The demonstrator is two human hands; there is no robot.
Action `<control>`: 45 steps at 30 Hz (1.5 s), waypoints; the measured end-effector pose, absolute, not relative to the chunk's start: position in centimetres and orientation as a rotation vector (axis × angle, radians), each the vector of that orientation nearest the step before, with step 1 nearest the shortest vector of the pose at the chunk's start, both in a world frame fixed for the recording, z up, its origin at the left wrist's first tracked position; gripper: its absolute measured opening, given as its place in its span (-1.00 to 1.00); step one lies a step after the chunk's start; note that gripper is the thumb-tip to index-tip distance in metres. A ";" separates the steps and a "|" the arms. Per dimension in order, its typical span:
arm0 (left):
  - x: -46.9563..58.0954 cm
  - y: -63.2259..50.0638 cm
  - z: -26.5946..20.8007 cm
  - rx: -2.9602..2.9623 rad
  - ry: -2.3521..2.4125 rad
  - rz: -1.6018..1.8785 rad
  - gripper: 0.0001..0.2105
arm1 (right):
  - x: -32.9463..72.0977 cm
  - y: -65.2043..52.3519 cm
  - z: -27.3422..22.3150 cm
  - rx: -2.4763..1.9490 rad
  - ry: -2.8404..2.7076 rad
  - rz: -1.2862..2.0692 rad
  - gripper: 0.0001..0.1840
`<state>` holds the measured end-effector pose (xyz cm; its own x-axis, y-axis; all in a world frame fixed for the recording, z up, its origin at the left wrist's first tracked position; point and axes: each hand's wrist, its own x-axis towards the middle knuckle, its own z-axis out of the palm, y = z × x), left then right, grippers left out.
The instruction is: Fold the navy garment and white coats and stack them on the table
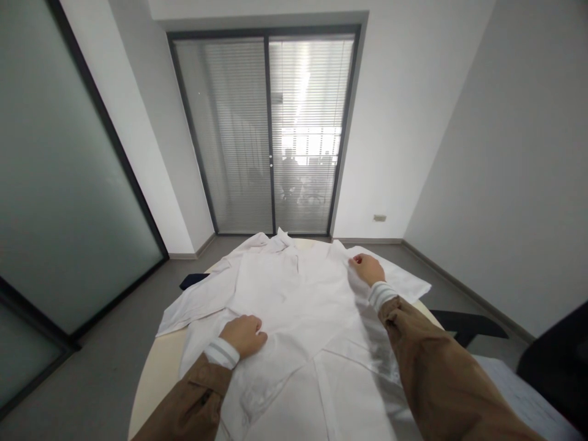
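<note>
Sleeves: I wear brown sleeves with striped white cuffs; both arms come from the near edge and go over the cloth.
Left hand: my left hand (244,334) lies at the near left, palm down on the white shirt (294,294). The fingers are together and a little curled, pressing on the fabric; I cannot tell if they pinch a fold.
Right hand: my right hand (367,268) is farther, at the right side of the shirt, near its shoulder part. The fingers are bent and close together on the cloth; it looks like they hold the edge, but I cannot tell surely.
Shirt: it is spread flat over the round pale surface (154,373) and covers most of it. One sleeve goes to the left, the other to the right, and the collar (280,240) points to the far side.
Chair: a dark seat (466,326) stands near right of the surface, and a dark piece (193,280) shows at the far left behind the shirt sleeve.
Far: a glass door with blinds (269,135) closes the room.
</note>
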<state>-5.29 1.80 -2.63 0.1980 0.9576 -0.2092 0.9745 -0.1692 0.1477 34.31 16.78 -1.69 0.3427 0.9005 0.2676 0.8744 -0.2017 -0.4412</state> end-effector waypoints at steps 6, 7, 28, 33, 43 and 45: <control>-5.3 1.9 -2.8 2.226 1.846 -0.073 -0.79 | 35.1 17.3 -1.2 -2.098 -1.444 0.020 -0.66; -5.3 1.8 -2.7 2.224 1.848 -0.072 -0.78 | 35.2 17.3 -1.1 -2.103 -1.416 0.008 -0.65; -5.8 2.5 -3.7 2.209 1.849 0.015 -0.77 | 38.4 14.1 -1.0 -2.052 -1.701 0.154 -0.63; -6.2 2.9 -4.5 2.240 1.787 0.095 -0.76 | 38.8 10.6 0.2 -2.108 -1.819 0.113 -0.59; -8.7 2.2 -1.2 2.094 1.827 0.006 -0.75 | 36.3 2.2 -2.7 -1.850 -2.306 0.373 -0.84; -10.4 3.1 -1.0 1.981 1.987 0.094 -0.78 | 36.3 1.9 -2.9 -1.834 -2.354 0.479 -0.89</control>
<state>-10.44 3.08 -1.01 0.0232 0.9822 -0.1864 0.9603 0.0299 0.2774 36.30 1.91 -2.94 -0.2591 0.9608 -0.0988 0.9231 0.2162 -0.3180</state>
